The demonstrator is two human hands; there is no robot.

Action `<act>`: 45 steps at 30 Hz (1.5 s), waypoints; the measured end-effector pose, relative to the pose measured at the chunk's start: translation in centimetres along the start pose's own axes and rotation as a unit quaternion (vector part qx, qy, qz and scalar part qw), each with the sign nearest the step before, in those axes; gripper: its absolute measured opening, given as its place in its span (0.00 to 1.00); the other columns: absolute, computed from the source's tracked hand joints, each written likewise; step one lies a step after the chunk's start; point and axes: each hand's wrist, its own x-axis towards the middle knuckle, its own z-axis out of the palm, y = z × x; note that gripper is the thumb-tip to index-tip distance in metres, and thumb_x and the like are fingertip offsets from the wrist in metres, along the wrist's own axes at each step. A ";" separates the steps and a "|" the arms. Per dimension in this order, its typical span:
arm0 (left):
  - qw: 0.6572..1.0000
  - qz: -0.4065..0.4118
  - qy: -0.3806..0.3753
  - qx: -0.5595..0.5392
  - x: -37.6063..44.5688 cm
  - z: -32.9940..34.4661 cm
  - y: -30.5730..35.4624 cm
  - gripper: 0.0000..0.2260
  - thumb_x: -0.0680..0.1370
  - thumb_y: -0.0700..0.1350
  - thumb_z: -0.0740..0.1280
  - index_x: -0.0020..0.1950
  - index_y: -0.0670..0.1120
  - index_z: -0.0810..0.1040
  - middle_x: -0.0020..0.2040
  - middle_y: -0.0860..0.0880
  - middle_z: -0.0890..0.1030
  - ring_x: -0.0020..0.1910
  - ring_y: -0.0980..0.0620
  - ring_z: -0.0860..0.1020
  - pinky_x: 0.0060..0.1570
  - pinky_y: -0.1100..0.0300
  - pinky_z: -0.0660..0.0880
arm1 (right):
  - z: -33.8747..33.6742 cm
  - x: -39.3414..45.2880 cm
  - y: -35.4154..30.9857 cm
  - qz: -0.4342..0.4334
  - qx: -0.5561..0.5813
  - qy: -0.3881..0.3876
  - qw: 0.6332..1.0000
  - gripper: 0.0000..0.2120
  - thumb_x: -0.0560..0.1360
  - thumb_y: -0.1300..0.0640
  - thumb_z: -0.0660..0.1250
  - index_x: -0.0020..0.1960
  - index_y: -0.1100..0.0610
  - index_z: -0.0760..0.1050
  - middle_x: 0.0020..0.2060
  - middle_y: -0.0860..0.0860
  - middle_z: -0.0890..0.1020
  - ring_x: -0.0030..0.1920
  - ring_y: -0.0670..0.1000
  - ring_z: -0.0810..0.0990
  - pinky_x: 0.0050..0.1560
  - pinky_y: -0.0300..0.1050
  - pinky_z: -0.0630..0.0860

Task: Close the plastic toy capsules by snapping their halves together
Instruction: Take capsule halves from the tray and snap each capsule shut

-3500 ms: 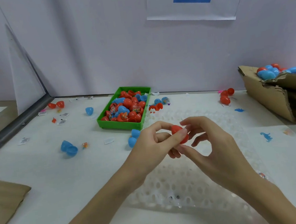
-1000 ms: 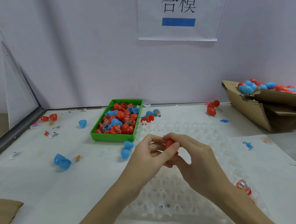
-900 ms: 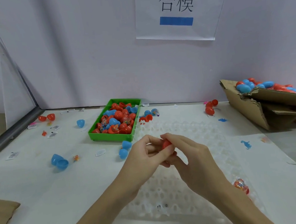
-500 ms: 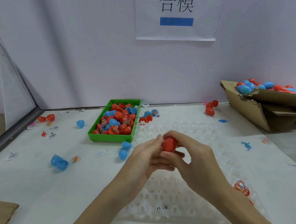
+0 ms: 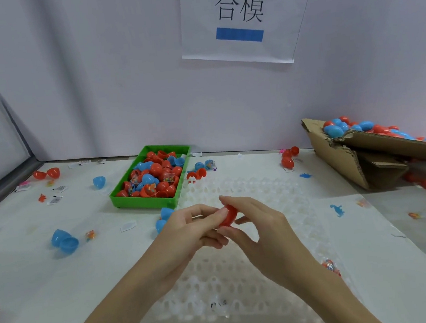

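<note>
Nearby: green tray (image 5: pixel 142 198), cardboard box (image 5: pixel 337 158), loose capsules (image 5: pixel 64 240).

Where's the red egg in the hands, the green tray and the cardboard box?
red egg (image 5: pixel 228 214), head view, its bare shell between the fingers
green tray (image 5: pixel 142 201), head view, near wall
cardboard box (image 5: pixel 338 160), head view, left side

Even, diffuse light falls from overhead and fills the scene brightly; the pale grey back wall (image 5: pixel 94 95) carries a faint violet cast; soft, weak shadows lie on the white tabletop (image 5: pixel 35 285) under the forearms and beside the green plastic tray (image 5: pixel 142 201); no harsh glare shows; wide-angle distortion bends the table edges outward; the torn brown cardboard box (image 5: pixel 348 162) and the red pieces at the far right look smeared and soft.
</note>
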 end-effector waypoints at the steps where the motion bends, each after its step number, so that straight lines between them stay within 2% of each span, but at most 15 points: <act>1: 1.000 0.001 0.002 0.008 0.1 -0.1 -0.1 0.14 0.74 0.51 0.75 0.51 0.41 0.87 0.42 0.40 0.85 0.41 0.48 0.83 0.44 0.61 0.80 | 0.0 0.1 0.1 -0.006 0.008 0.005 1.000 0.21 0.78 0.47 0.69 0.70 0.49 0.76 0.59 0.41 0.81 0.53 0.41 0.80 0.56 0.35 0.78; 4: 1.000 0.011 0.000 0.024 0.3 -0.2 -0.3 0.15 0.77 0.52 0.74 0.51 0.41 0.87 0.42 0.40 0.85 0.41 0.48 0.82 0.44 0.61 0.80 | -0.5 0.3 0.4 -0.005 0.033 0.016 0.999 0.14 0.77 0.54 0.75 0.62 0.50 0.81 0.51 0.42 0.81 0.50 0.43 0.81 0.49 0.33 0.78; 10: 0.997 0.013 0.053 0.058 0.6 0.2 -0.4 0.19 0.81 0.58 0.65 0.57 0.43 0.82 0.44 0.42 0.88 0.38 0.46 0.84 0.40 0.60 0.79 | -1.5 0.6 0.7 0.067 0.011 -0.026 0.997 0.09 0.79 0.47 0.70 0.59 0.44 0.82 0.45 0.41 0.81 0.46 0.45 0.80 0.45 0.36 0.77; 13: 0.995 0.010 0.093 0.034 1.1 -0.5 -0.4 0.17 0.85 0.54 0.62 0.56 0.41 0.81 0.41 0.41 0.86 0.35 0.46 0.82 0.36 0.59 0.78 | -2.8 1.8 0.7 0.156 0.164 -0.034 0.973 0.10 0.80 0.46 0.66 0.56 0.48 0.82 0.45 0.47 0.85 0.43 0.46 0.84 0.40 0.39 0.80; 15: 0.994 0.016 0.109 0.021 1.3 -1.1 -0.4 0.17 0.86 0.51 0.61 0.55 0.39 0.81 0.38 0.42 0.85 0.33 0.47 0.82 0.34 0.60 0.77 | -4.4 3.8 1.2 0.255 0.379 -0.001 0.890 0.16 0.79 0.46 0.65 0.58 0.57 0.81 0.50 0.53 0.87 0.47 0.49 0.87 0.42 0.39 0.81; 17: 0.993 0.021 0.119 0.017 1.4 -1.5 -0.5 0.17 0.87 0.50 0.61 0.54 0.38 0.82 0.37 0.43 0.85 0.33 0.48 0.81 0.33 0.60 0.77 | -6.9 6.4 2.4 0.316 0.600 0.049 0.733 0.15 0.79 0.54 0.67 0.58 0.64 0.79 0.53 0.58 0.86 0.51 0.54 0.87 0.42 0.40 0.81; 19: 0.992 0.020 0.123 0.015 1.5 -1.8 -0.4 0.17 0.87 0.49 0.61 0.53 0.38 0.82 0.37 0.43 0.84 0.32 0.48 0.81 0.33 0.60 0.78 | -10.1 8.9 4.0 0.301 0.745 0.107 0.586 0.12 0.78 0.62 0.66 0.60 0.64 0.77 0.54 0.56 0.83 0.52 0.59 0.86 0.43 0.42 0.81; 22: 0.992 0.019 0.121 0.015 1.5 -2.0 -0.1 0.17 0.87 0.48 0.61 0.51 0.38 0.82 0.37 0.43 0.85 0.32 0.48 0.82 0.33 0.60 0.77 | -14.1 12.4 6.5 0.239 0.806 0.196 0.505 0.17 0.83 0.61 0.59 0.71 0.63 0.72 0.65 0.53 0.79 0.56 0.59 0.84 0.45 0.43 0.82; 24: 0.993 0.021 0.119 0.014 1.5 -2.1 0.1 0.17 0.87 0.48 0.61 0.51 0.38 0.83 0.37 0.43 0.85 0.33 0.48 0.82 0.33 0.60 0.78 | -15.5 13.6 7.9 0.239 0.783 0.220 0.530 0.18 0.85 0.57 0.57 0.71 0.66 0.69 0.68 0.63 0.77 0.62 0.58 0.82 0.50 0.42 0.83; 26: 0.993 0.022 0.116 0.015 1.4 -2.1 0.2 0.18 0.87 0.49 0.60 0.50 0.38 0.83 0.38 0.43 0.85 0.33 0.48 0.82 0.33 0.60 0.78 | -15.8 13.9 8.6 0.266 0.730 0.198 0.598 0.22 0.86 0.53 0.56 0.72 0.69 0.66 0.66 0.65 0.77 0.61 0.57 0.82 0.52 0.42 0.82; 30: 0.993 0.020 0.111 0.024 1.4 -2.0 0.0 0.18 0.87 0.48 0.60 0.49 0.38 0.83 0.38 0.43 0.85 0.33 0.47 0.81 0.33 0.60 0.77 | -13.4 11.1 7.8 0.311 0.446 0.088 0.835 0.16 0.85 0.53 0.60 0.65 0.60 0.78 0.59 0.54 0.83 0.53 0.49 0.84 0.47 0.39 0.80; 33: 0.994 0.025 0.104 0.036 1.3 -1.7 -0.2 0.18 0.87 0.47 0.61 0.48 0.38 0.84 0.38 0.44 0.85 0.33 0.48 0.81 0.34 0.60 0.77 | -10.9 6.8 6.8 0.272 0.263 0.003 0.926 0.11 0.82 0.54 0.67 0.59 0.58 0.84 0.50 0.54 0.87 0.43 0.49 0.84 0.39 0.38 0.79; 35: 0.994 0.030 0.096 0.044 1.2 -1.6 -0.2 0.17 0.87 0.47 0.61 0.47 0.38 0.83 0.37 0.44 0.85 0.33 0.48 0.81 0.34 0.60 0.77 | -9.6 4.3 6.1 0.260 0.178 -0.060 0.947 0.08 0.81 0.53 0.69 0.55 0.53 0.86 0.46 0.52 0.87 0.40 0.47 0.83 0.38 0.38 0.77; 40: 0.985 0.052 0.068 0.151 1.2 -1.3 -0.8 0.15 0.86 0.45 0.63 0.47 0.37 0.83 0.37 0.46 0.85 0.35 0.51 0.81 0.37 0.63 0.79 | -9.0 1.4 5.3 0.268 0.085 -0.176 0.944 0.04 0.79 0.50 0.72 0.50 0.46 0.86 0.44 0.48 0.87 0.37 0.45 0.81 0.38 0.40 0.75; 45: 0.929 0.088 0.051 0.357 1.0 -1.2 -1.7 0.07 0.80 0.49 0.73 0.44 0.49 0.82 0.40 0.52 0.84 0.40 0.56 0.81 0.41 0.68 0.77 | -11.3 0.4 4.8 0.255 0.073 -0.241 0.934 0.07 0.74 0.43 0.74 0.50 0.42 0.86 0.46 0.46 0.86 0.39 0.44 0.81 0.41 0.37 0.76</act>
